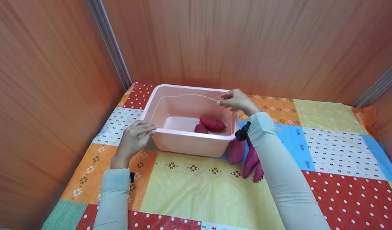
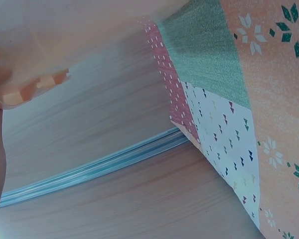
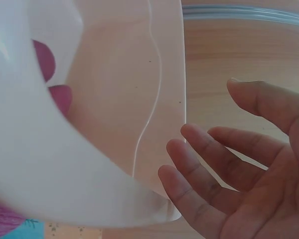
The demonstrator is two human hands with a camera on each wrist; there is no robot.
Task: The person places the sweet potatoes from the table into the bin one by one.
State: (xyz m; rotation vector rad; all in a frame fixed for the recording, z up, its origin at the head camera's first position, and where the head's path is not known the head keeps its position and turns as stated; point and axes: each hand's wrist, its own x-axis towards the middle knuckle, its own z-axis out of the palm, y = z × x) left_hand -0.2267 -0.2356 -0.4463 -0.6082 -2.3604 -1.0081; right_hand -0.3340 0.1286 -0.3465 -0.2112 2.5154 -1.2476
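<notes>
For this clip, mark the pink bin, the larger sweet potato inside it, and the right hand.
Pink bin [image 1: 189,144]: head view, outer front wall.
Larger sweet potato [image 1: 212,124]: head view, middle of its upper side.
Right hand [image 1: 239,101]: head view, back of the hand.

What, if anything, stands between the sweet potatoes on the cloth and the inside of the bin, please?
The bin itself does: its wall and rim separate the sweet potatoes from the inside. Nothing visible covers its open top, though the right hand is at its far-right corner.
</notes>
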